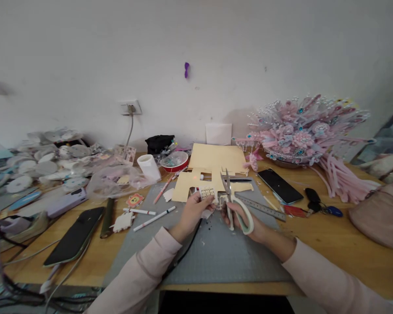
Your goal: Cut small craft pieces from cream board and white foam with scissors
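Both sleeves enter from the near edge and meet over the grey mat, which lies on the bench. The left hand is closed on a small pale cutout, pinched between thumb and fingers above the far part of the mat. The right hand is closed through the handles of the scissors. The blades point away from the person and stand slightly apart, just right of the cutout. Whether a blade touches the cutout cannot be told.

Left of the hands, two pens lie at the mat's left edge. A dark phone lies face up on the bench, well to the left. Right of the scissors, a ruler lies diagonally on the mat's far right part. Beyond the ruler lie a second phone and keys, both on bare wood.

Just beyond the hands lie yellow card sheets, the nearer one partly cut. Left of the sheets stand a white cup and a red bowl, near each other. A heap of pale discs fills the far left of the bench. A pink bouquet rests at the far right, against the wall. A socket with a cable plugged in sits on the wall above the cup.
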`<state>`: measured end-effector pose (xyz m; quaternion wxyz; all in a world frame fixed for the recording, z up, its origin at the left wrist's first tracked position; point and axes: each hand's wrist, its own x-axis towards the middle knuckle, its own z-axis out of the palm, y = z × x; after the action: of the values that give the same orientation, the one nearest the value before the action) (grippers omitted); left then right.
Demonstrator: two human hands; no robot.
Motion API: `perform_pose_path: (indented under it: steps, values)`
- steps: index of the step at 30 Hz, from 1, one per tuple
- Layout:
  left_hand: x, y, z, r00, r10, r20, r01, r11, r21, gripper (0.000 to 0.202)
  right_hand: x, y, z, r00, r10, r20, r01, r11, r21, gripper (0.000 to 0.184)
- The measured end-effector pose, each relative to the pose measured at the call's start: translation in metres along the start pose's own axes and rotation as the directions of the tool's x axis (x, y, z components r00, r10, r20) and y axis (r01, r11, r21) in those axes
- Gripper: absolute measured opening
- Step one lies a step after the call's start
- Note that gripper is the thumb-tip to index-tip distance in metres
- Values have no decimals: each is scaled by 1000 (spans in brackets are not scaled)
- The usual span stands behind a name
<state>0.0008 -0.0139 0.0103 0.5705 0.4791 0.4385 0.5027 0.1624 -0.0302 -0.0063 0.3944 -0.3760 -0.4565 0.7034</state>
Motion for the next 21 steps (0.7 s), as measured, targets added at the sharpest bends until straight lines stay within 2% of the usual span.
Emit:
perform_pose_path:
  steps: [4, 9, 14, 18, 21]
  values:
    - [2, 0, -1, 992, 77, -104, -80, 996, -26, 30, -6, -3, 0, 978, 101, 185, -116, 991, 72, 40]
    - [4, 0, -5, 969, 128, -212, -151, 984, -93, 26, -13, -5, 4, 955, 137, 264, -144, 989, 10, 42]
    - [6, 3, -8, 943, 144, -300, -193, 971, -138, 29, -13, 2, 6, 960, 51, 274, -45, 999, -30, 45]
    - [8, 1, -9, 943, 129, -307, -180, 973, -143, 30, -9, 10, 2, 962, -8, 272, 34, 995, -90, 44]
    - [9, -1, -10, 943, 128, -306, -171, 978, -119, 30, -7, 13, 1, 961, -14, 276, 49, 992, -119, 44]
